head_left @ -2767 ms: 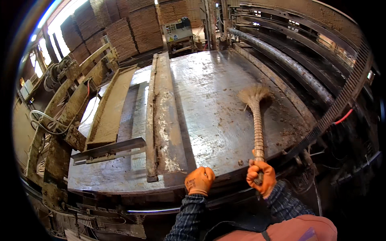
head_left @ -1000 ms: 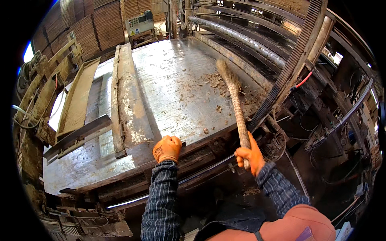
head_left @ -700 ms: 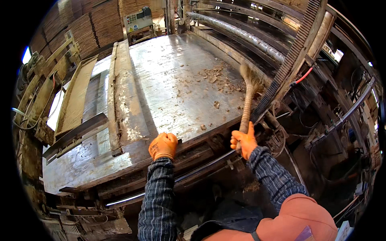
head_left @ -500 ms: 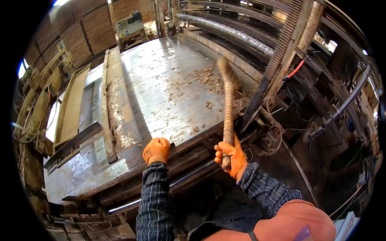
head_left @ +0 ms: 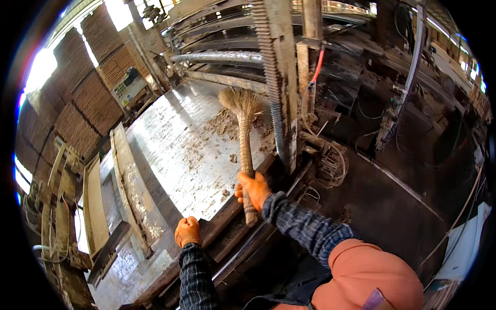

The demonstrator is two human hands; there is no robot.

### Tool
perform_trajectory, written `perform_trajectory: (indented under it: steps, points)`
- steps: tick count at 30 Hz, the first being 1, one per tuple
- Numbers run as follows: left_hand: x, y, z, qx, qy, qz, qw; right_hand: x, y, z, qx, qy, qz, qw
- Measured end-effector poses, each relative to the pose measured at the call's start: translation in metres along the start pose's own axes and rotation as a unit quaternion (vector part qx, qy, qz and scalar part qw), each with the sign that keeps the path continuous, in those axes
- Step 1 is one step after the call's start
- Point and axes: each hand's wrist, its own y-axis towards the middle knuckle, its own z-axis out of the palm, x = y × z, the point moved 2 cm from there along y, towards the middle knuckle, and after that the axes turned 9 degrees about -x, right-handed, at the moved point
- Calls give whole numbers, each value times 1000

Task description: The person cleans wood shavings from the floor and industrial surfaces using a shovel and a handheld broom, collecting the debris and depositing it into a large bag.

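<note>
My right hand, in an orange glove, is wrapped round the bound handle of a straw hand broom. The broom's flared bristles point away from me over a flat metal table. Brown crumbly debris lies scattered on the metal, thickest near the bristles. My left hand, also in an orange glove, is closed in a fist at the near edge of the table. Whatever that fist may grip is hidden.
A long scuffed beam lies across the table on the left. A toothed upright post stands at its right corner, before stacked racks. Tall stacks of brown sheets rise at the back left. A red hose hangs beyond the post.
My view has swung to the right. The broom's bristles, blurred before at the debris's right side, now show sharply at its far side. Both hands remain closed.
</note>
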Motion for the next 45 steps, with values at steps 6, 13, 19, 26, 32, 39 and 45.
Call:
perform_trajectory:
  steps: [6,13,19,26,32,39,45]
  points:
    - [-5,-1,4,-14,-15,-6,1000,-15,21,24,-63,149,-30,986]
    - [-12,-3,-2,-12,-4,-20,1000,3,12,59,-79,220,-2,972]
    - [1,-2,-5,-2,13,-30,999,-14,-21,36,-81,172,3,982]
    - [-10,-2,2,12,13,-18,1000,-39,-22,40,-49,178,-28,982]
    - [6,3,-3,17,7,-32,999,-36,-105,36,3,159,68,985]
    - [-4,0,-7,36,9,-28,999,-90,-86,-3,-47,137,59,988]
    - [-11,-3,-12,33,4,-36,999,-79,-149,13,83,122,175,973]
